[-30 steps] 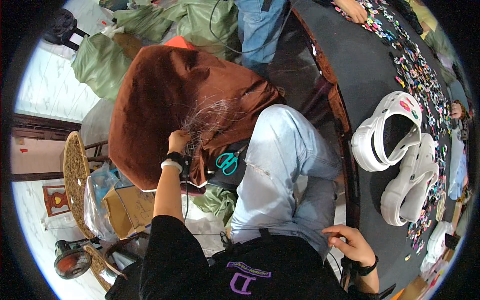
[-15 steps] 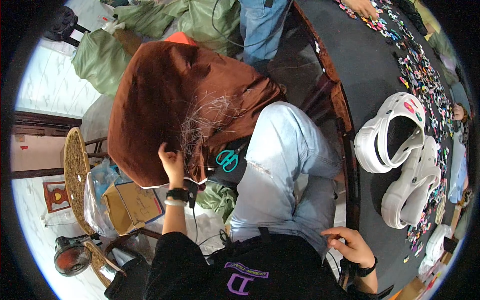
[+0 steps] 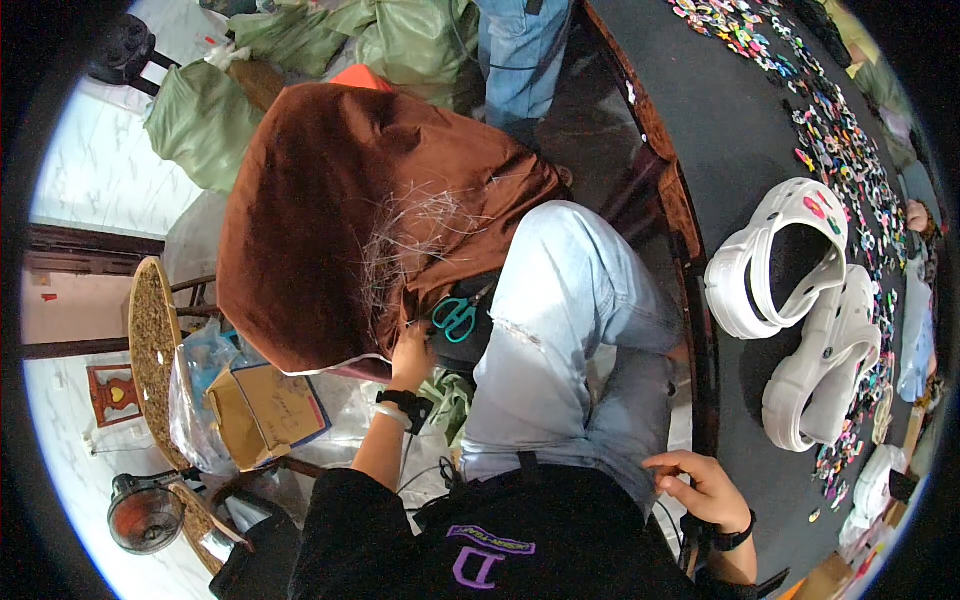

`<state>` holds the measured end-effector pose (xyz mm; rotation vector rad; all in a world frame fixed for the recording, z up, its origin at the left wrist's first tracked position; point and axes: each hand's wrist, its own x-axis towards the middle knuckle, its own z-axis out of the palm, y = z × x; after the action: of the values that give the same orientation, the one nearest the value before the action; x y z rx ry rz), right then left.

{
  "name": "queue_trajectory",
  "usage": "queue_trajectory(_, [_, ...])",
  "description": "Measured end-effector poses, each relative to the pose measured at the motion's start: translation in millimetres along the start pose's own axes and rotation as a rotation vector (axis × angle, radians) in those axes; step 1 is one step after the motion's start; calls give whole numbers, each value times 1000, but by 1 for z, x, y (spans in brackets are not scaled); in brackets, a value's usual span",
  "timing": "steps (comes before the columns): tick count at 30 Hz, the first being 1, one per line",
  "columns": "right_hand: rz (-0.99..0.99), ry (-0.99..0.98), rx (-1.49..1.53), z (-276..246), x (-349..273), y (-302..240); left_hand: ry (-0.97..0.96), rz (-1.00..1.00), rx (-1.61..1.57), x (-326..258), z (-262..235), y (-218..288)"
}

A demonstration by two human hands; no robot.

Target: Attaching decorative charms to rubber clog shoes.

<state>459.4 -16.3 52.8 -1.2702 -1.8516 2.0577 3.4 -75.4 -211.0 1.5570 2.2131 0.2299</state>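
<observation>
My left hand [image 3: 411, 360] is at the lower edge of a brown cloth [image 3: 300, 210], its fingers closed on a fold there; the fingertips are partly hidden. Teal-handled scissors [image 3: 455, 319] lie just right of it, on black fabric beside my knee. A tangle of thin pale threads [image 3: 410, 240] is spread over the cloth above the hand. My right hand [image 3: 703, 488] rests by my hip on the jeans [image 3: 560, 330], fingers loosely stretched, thumb apart, holding nothing. On the dark table to the right stands a pair of white clogs [image 3: 780, 260], one with colourful charms.
Many small colourful charms [image 3: 850, 160] cover the far side of the dark table [image 3: 745, 440]. Green sacks [image 3: 200, 125] stand at the far left, near another person's jeans leg [image 3: 522, 60]. An open cardboard box [image 3: 268, 412] and a fan [image 3: 146, 513] are at the lower left.
My left hand has moved right and slightly down, from above the cloth to its edge by the scissors. The other person's hand at the far table edge has gone from view. My right hand stays put.
</observation>
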Motion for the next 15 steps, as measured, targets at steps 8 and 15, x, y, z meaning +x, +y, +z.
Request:
queue_trajectory(8, [25, 4, 21, 0, 1, -3, 122, -228, 196, 33, 3, -3])
queue_trajectory(15, [17, -14, 17, 1, 5, -3, 302, -342, -729, 36, -4, -48])
